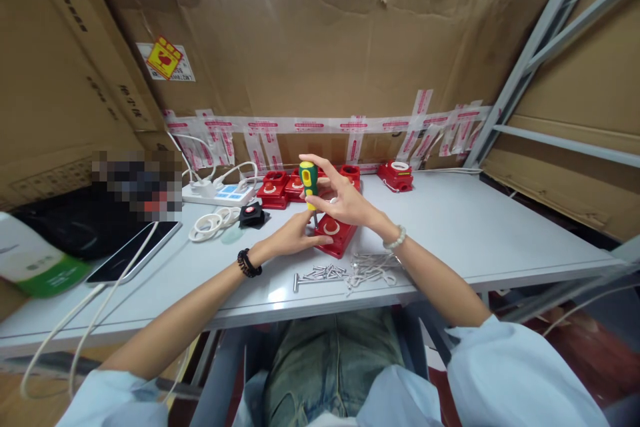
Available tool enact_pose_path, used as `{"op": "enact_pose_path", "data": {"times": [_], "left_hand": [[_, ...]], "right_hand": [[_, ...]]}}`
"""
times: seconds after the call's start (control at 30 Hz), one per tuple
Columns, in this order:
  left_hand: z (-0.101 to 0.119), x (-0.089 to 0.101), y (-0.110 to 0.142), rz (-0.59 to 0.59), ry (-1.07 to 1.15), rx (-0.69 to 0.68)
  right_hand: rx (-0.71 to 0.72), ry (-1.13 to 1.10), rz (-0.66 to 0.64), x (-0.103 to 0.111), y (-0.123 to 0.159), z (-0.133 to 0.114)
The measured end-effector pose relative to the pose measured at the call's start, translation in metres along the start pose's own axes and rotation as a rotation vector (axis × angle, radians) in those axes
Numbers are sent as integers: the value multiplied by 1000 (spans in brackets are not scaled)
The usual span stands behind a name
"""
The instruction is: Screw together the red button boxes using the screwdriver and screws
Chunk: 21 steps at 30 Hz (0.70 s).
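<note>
My right hand (pixel 345 197) grips the handle of a green and yellow screwdriver (pixel 309 181), held upright with its shaft pointing down. Below the tip lies a red plastic housing (pixel 336 232) with a pale ring on its face. My left hand (pixel 295 235) holds this housing at its left side, thumb laid across the top and fingers near the screwdriver shaft. Whether the tip sits in a screw is too small to tell. Close to the table's front edge are a pile of silver screws (pixel 325 272) and a metal T-shaped tool (pixel 296 282).
More red housings (pixel 274 188) line the back, with one (pixel 396 175) apart on the right. White cords (pixel 375 267) lie beside the screws. On the left are white rings (pixel 206 227), a black part (pixel 251 215), a power strip (pixel 220 195) and a tablet (pixel 137 250). Cardboard (pixel 320 53) walls the back.
</note>
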<state>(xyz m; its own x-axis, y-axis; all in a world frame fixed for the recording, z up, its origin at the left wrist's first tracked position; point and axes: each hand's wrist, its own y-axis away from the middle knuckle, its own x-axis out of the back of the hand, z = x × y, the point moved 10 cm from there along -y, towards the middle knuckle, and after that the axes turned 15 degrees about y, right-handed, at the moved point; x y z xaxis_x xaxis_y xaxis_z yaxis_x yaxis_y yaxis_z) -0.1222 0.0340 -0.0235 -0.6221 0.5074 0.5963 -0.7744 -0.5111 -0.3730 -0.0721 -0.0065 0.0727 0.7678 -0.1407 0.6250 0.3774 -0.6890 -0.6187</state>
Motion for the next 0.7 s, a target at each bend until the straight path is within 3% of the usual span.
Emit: {"op": "enact_pose_path", "data": {"times": [0.13,0.3,0.43,0.7], "left_hand": [[11,6,2,20,-1,-46],[23,29,6,190,35,-78],[18,26,3,149,121,-44],[5,28,2,188,247,-23]], "right_hand": [[-14,-46,-19,-2,0,2],[-18,-41,-11,-3,1,1],[6,3,55,1,2,-2],[-70,147,193,13,5,5]]}}
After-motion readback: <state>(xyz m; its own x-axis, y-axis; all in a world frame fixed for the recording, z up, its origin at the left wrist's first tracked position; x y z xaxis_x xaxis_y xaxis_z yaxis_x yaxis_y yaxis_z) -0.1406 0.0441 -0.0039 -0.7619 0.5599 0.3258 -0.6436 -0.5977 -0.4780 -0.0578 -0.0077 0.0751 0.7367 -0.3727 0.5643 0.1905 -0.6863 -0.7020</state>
